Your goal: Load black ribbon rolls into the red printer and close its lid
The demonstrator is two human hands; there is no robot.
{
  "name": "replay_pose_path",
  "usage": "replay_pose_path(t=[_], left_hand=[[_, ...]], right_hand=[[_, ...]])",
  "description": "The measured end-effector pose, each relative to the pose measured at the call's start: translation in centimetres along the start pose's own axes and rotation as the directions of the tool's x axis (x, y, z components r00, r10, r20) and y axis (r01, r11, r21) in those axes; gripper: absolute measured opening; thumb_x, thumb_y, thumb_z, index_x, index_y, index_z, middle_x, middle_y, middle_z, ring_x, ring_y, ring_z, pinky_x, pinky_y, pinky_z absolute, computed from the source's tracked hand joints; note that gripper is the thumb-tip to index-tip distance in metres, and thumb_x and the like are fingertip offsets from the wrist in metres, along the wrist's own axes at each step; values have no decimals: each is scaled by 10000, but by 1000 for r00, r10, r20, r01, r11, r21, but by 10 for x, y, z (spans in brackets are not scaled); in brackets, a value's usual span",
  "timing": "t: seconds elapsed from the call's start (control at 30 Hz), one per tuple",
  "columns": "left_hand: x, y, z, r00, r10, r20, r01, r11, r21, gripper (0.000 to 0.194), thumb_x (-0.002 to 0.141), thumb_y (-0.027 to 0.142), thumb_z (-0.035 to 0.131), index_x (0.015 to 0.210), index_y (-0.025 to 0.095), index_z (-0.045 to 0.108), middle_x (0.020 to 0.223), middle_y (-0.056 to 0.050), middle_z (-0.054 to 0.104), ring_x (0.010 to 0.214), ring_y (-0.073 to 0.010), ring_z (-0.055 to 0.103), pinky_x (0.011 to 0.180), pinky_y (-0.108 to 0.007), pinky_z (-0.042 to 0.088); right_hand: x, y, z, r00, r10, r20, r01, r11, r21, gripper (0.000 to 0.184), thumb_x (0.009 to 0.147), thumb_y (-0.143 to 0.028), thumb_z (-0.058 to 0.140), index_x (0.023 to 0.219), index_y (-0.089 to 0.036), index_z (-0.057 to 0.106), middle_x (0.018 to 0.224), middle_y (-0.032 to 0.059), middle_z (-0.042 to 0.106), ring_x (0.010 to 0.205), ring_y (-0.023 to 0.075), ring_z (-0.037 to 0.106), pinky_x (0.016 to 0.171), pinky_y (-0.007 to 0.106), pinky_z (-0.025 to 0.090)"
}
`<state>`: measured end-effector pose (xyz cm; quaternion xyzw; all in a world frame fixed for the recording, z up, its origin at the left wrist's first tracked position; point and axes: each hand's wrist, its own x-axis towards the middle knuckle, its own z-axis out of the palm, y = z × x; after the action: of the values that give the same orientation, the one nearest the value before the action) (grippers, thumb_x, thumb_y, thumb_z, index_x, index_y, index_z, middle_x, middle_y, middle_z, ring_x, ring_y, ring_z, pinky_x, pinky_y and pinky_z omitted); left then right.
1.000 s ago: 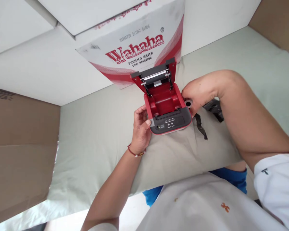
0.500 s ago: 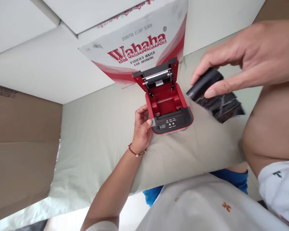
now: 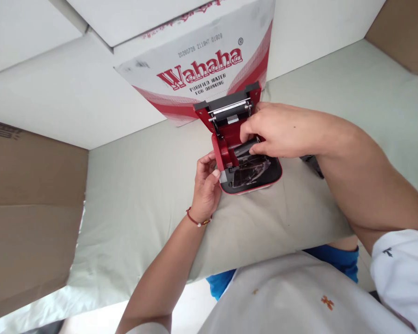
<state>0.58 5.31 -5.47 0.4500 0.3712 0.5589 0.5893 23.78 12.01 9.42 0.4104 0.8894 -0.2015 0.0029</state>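
Observation:
A small red and black label printer (image 3: 225, 160) lies on the cloth with its lid (image 3: 230, 104) tipped up, showing a roller inside. My left hand (image 3: 207, 185) grips the printer's left front corner, thumb on top and fingers against the side. Within the red compartment is a roll of glossy black film (image 3: 246, 147), pinched by my right hand (image 3: 264, 132), which reaches in from the right. The film's loose, wrinkled end lies over the printer's front panel and covers most of its markings. My right hand hides the roll's far side.
Behind the printer stands a white and red water carton (image 3: 202, 69) against white panels (image 3: 316, 41). Brown cardboard (image 3: 31, 208) is at left, more at the upper right corner. Part of a black object (image 3: 312, 164) shows beside my right forearm on the pale green cloth (image 3: 142, 199).
My right hand has moved left with the black film roll, from beside the printer into its open compartment. The film's tail now lies over the front panel. My left hand stays put.

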Motion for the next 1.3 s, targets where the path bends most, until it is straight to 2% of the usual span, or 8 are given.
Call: replay_pose_path(t=[0.43, 0.53, 0.6, 0.7, 0.87, 1.07, 1.17, 1.3], left_hand=[[-1, -2, -1, 1000, 5, -7, -5, 999, 50, 518, 865, 603, 824, 1246, 297, 651, 1403, -60, 626, 1353, -242, 579, 1217, -439, 455], [-8, -3, 1, 985, 159, -63, -142, 966, 218, 402, 970, 557, 719, 1268, 295, 653, 1367, -66, 615, 1330, -245, 575, 1195, -451, 459], [-18, 1, 3, 918, 386, -88, -309, 837, 452, 298, 1041, 450, 632, 1297, 300, 657, 1336, -71, 583, 1322, -251, 549, 1156, -452, 470], [-32, 9, 7, 776, 621, 112, -490, 482, 727, 394, 1031, 331, 605, 1424, 318, 632, 1239, -74, 560, 1206, -258, 542, 1090, -450, 469], [-40, 17, 18, 643, 614, 457, -633, 89, 769, 666, 945, 302, 658, 1593, 337, 508, 1210, -95, 542, 1131, -283, 532, 1014, -444, 458], [-45, 24, 37, 652, 610, 450, -520, -72, 851, 751, 852, 219, 722, 1555, 423, 553, 1080, -70, 474, 1024, -271, 458, 985, -458, 354], [-51, 30, 47, 694, 574, 435, -481, -80, 873, 759, 840, 161, 687, 1537, 436, 574, 1021, -59, 486, 977, -259, 441, 969, -464, 304], [-58, 39, 56, 723, 486, 491, -481, -155, 863, 611, 861, 136, 666, 1435, 345, 678, 918, -50, 543, 931, -247, 468, 839, -420, 275]], right_hand=[[26, -14, 30, 972, 180, -151, -200, 972, -127, 246, 937, -187, 534, 1047, -214, 753, 998, 117, 768, 895, 285, 676, 655, 353, 300], [17, -13, 19, 991, 109, -83, -115, 990, -75, 207, 939, -218, 576, 1007, -204, 771, 978, 99, 774, 850, 247, 652, 685, 349, 343], [7, -12, 6, 999, 45, 1, -45, 999, -11, 219, 947, -222, 580, 1004, -209, 790, 945, 70, 780, 800, 212, 630, 714, 345, 380], [-12, -10, -15, 999, 49, 21, -50, 997, 52, 238, 957, -267, 577, 996, -233, 809, 863, 34, 769, 756, 196, 622, 738, 347, 414], [-27, -10, -32, 897, 205, -391, -157, 976, 150, 262, 984, -343, 554, 1049, -263, 795, 974, 47, 788, 890, 228, 682, 817, 358, 480], [-13, -6, -24, 786, 244, -568, -237, 968, 88, 504, 1029, -381, 490, 1467, -183, 642, 1508, 115, 625, 1298, 294, 601, 1096, 366, 453], [-5, -3, -18, 835, 188, -517, -205, 978, 26, 555, 1036, -399, 490, 1524, -146, 574, 1564, 141, 574, 1429, 350, 498, 1206, 441, 365], [-3, -6, -16, 927, 131, -352, -137, 991, 8, 448, 1040, -418, 466, 1427, -271, 636, 1499, 95, 627, 1394, 347, 516, 1081, 443, 433]])
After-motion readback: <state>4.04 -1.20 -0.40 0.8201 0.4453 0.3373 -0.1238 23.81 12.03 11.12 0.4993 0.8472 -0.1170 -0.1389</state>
